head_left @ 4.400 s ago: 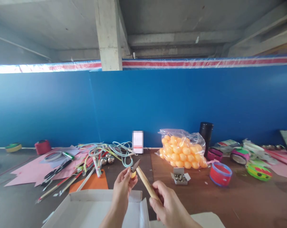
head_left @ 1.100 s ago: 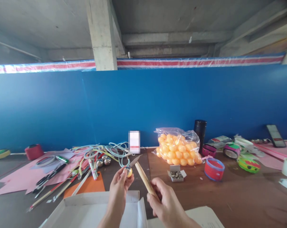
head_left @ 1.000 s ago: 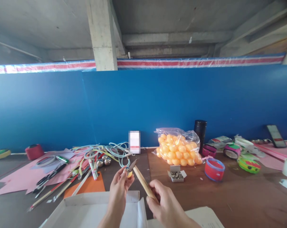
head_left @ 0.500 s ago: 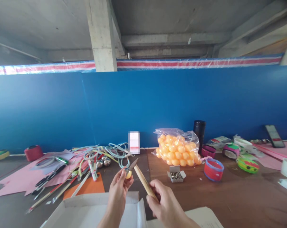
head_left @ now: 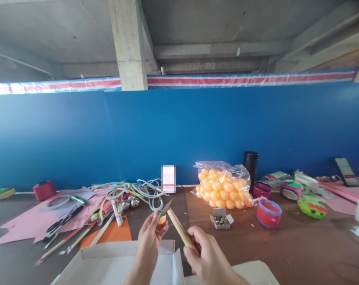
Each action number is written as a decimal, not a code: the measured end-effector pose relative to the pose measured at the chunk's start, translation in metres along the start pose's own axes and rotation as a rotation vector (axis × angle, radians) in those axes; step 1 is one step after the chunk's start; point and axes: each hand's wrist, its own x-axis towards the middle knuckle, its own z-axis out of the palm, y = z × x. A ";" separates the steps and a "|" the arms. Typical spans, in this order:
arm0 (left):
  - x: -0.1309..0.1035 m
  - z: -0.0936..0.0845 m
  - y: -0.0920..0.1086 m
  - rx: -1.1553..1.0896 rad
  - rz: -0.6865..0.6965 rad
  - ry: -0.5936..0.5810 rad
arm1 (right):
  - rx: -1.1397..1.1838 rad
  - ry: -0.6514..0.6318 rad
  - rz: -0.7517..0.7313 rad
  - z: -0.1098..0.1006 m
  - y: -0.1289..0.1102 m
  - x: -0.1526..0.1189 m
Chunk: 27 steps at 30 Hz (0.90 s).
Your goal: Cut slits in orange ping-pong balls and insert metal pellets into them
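My left hand (head_left: 148, 239) pinches a small yellow-orange ball (head_left: 162, 219) between thumb and fingers, with something dark and shiny at its upper left side. My right hand (head_left: 205, 251) is closed around a light wooden handle (head_left: 182, 232) that slants up to the left. A pointed dark blade (head_left: 167, 207) shows just above the ball, close to the handle's upper end; whether it touches the ball is hard to tell. Both hands are above the near edge of the table, beside an open white box (head_left: 108, 265).
Right of centre stand a bag of orange balls (head_left: 222, 189), a small box of metal pieces (head_left: 222, 220), a black cylinder (head_left: 251, 168) and a red-blue ring (head_left: 269, 213). On the left lie tubes (head_left: 151, 186), scissors (head_left: 60, 221), pink paper (head_left: 21, 225) and orange paper (head_left: 120, 233).
The view has shifted slightly, so the scene sits a little farther right. Both hands keep their holds, and the blade stays beside the ball.
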 end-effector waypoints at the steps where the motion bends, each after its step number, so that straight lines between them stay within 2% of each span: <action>1: 0.000 0.000 0.000 0.009 -0.001 0.003 | 0.002 0.002 0.004 0.000 0.000 0.000; 20: -0.002 -0.001 0.000 0.028 -0.015 0.028 | 0.029 0.006 0.022 0.003 0.000 -0.002; 27: -0.003 0.004 0.003 0.037 -0.030 0.050 | 0.189 0.011 0.059 0.003 0.001 -0.001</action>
